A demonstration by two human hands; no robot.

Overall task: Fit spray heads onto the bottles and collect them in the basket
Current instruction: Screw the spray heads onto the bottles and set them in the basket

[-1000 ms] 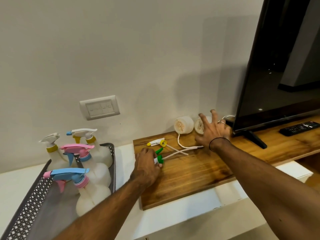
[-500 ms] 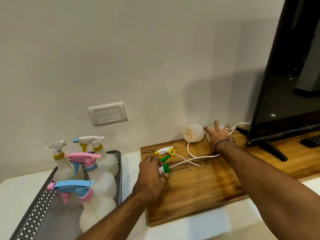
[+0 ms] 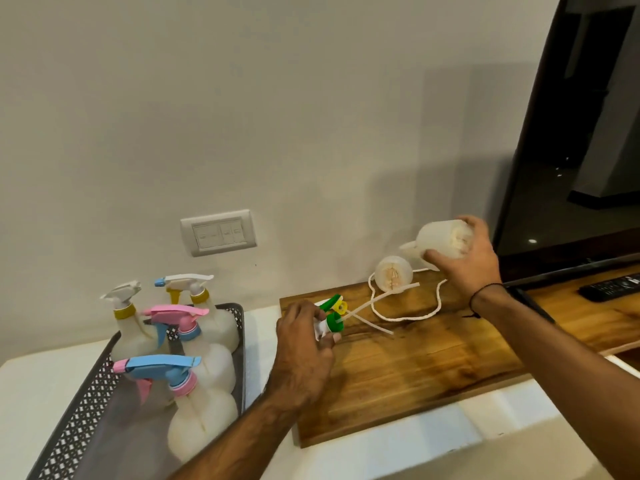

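The right hand has now lifted a bottle off the back edge of the wooden board; before, it only reached there. It grips the bottle sideways, arm stretched. The left hand grasps the green spray head near the board's left edge, so fitting comes next. The basket holds four finished bottles.

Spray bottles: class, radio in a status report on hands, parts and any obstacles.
Left hand shut on green spray head. Right hand shut on empty bottle, lifted. Second bottle lying on wooden board. White cord looped nearby.
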